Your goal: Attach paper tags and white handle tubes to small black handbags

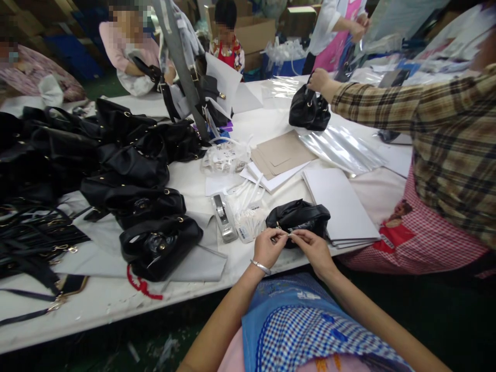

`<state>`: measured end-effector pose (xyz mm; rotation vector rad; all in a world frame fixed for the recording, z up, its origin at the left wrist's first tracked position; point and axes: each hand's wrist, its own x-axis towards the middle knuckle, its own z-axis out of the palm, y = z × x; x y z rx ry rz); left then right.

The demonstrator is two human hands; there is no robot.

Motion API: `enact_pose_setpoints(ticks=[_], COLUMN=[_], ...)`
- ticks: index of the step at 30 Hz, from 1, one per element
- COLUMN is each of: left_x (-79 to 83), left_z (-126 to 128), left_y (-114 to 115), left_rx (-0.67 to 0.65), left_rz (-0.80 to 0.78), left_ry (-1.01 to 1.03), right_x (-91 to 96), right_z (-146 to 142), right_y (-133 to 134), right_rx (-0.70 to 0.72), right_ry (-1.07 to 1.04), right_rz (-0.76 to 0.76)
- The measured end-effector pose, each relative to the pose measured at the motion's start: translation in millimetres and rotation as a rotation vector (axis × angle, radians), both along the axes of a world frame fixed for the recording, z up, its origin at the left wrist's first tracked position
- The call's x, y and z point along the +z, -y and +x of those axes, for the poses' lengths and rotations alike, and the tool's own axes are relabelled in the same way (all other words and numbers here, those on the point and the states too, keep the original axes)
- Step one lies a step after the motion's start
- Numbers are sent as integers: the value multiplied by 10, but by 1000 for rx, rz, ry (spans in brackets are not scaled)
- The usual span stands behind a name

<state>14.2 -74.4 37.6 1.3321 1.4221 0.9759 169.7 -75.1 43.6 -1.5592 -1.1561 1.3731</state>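
Note:
A black handbag (300,213) lies at the table's front edge, right before me. My left hand (270,247) and my right hand (311,248) meet at its near side, fingertips pinched close together. Between them is something small and pale, too tiny to name. A silver bangle circles my left wrist. Just left of the bag are a bundle of white tags (250,219) and a clear tape dispenser (223,217). On its right lies a stack of white sheets (341,204).
Black handbags (160,245) and black straps (27,248) crowd the left of the table. A grey post (182,62) rises behind brown cardboard sheets (282,152) and clear plastic sleeves (343,147). At right, a co-worker in a plaid sleeve (375,106) holds another handbag (310,108).

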Motion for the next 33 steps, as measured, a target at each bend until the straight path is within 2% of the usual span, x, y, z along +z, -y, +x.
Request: enact_pose_setpoints(ticks=[10,18,27,33], left_x=[-65,-39,-44,63], left_z=[6,15,11,81], left_y=[-21,-38,-22,95], left_rx=[-27,-29,-33,10], left_rz=[-28,-62,-49,88], left_ry=[-6,48,7,-139], right_x=[-18,-20,2,30], right_z=[-5,12,-25,-81], right_y=[-21,-37,-15,-6], right_rx=[25,4,28,-42], right_ry=[48,40,28,28], right_rz=[15,4,-12,-45])
